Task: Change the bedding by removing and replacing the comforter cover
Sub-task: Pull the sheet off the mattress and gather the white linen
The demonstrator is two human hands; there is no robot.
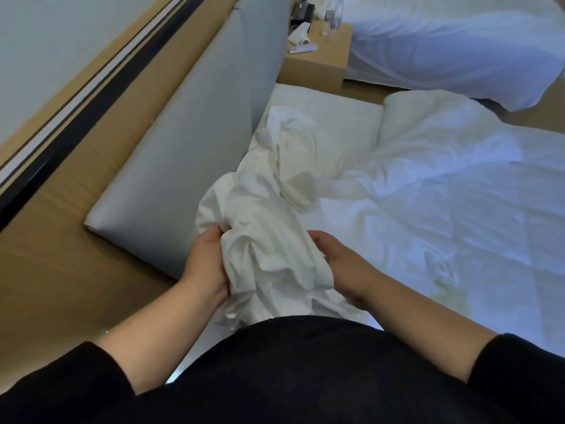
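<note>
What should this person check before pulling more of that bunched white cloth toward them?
1. Left hand grips the bunched white cloth: ok.
2. Right hand holds the cloth's other side: ok, though its fingertips are hidden in the folds.
3. Cloth free of the grey headboard: ok, it lies beside it and nothing shows it caught.
4. Far end of the cloth free: cannot tell; it runs twisted into the comforter.
5. Which edge or opening of the cover is in hand: cannot tell, the cloth is too crumpled.
6. Nightstand items away from the cloth: ok.
</note>
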